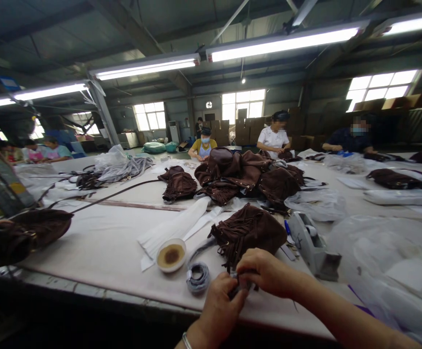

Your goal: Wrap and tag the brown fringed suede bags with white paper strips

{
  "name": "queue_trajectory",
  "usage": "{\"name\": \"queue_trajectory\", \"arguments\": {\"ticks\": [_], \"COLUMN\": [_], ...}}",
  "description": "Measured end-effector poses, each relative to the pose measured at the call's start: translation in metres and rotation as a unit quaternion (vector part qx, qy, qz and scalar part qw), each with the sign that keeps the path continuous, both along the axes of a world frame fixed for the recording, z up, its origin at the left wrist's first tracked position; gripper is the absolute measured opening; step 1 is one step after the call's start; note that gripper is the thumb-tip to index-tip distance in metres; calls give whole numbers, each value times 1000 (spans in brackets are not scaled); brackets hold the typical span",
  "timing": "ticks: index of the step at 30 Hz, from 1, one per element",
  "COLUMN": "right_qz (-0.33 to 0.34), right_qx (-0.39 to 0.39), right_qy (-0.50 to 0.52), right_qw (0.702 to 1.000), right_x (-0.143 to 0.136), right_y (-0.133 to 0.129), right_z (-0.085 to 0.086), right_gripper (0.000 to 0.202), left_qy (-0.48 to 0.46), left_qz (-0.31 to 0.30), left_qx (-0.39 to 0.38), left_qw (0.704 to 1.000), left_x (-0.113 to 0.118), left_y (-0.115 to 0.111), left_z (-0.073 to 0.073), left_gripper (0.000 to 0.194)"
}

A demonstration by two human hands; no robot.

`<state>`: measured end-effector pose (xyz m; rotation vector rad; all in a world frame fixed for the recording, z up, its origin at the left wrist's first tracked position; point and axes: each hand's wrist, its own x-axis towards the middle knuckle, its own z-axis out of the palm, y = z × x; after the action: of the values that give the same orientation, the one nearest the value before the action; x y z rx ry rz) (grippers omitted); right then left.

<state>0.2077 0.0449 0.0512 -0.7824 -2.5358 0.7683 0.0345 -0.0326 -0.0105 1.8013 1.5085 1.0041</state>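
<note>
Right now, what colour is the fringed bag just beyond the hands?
The bag is dark brown; best in the head view.

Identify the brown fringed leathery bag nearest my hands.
The bag beside the grey plastic tape dispenser, just beyond your right hand; other bags lie farther away.

From my remote seat I see a dark brown bag [259, 230] slumped on the pale counter [101, 242], soft and creased, loose fringe over its left part, its right part smooth. Near its close edge I make out a small greyish piece [234, 293], mostly hidden.
</note>
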Motion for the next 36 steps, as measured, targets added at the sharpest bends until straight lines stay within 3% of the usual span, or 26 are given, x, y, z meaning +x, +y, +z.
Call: {"name": "queue_trajectory", "arguments": {"ticks": [4, 11, 14, 18, 22, 27, 36], "right_qz": [69, 68, 92, 95, 79, 86, 151], "right_qx": [119, 322, 282, 128, 53, 102, 217], "right_qy": [-73, -91, -59, -18, -77, -150, -252], "right_qw": [988, 940, 953, 987, 992, 980, 931], "right_x": [-8, -9, 0, 4, -6, -18, -16], "right_y": [7, -8, -15, -11, 2, 7, 10], "right_z": [9, -21, -23, -10, 5, 11, -11], "right_gripper": [10, 11, 12, 18, 11, 11, 13], "left_qy": [-6, -24, -32, -26, -29, -14, 34], "left_qz": [-12, 23, 24, -13, -45, -69, -99], "left_qx": [6, -23, -33, 1, 15, 43, 30], "left_qw": [1000, 999, 999, 1000, 998, 997, 994], "left_x": [-1, 0, -1, -1, 0, -5, -7], "left_y": [-1, -4, -5, -6, -6, -5, -3], "left_z": [0, 2, 5, 8, 6, 2, 6], "left_gripper": [20, 33, 32, 23, 18, 17, 20]}}
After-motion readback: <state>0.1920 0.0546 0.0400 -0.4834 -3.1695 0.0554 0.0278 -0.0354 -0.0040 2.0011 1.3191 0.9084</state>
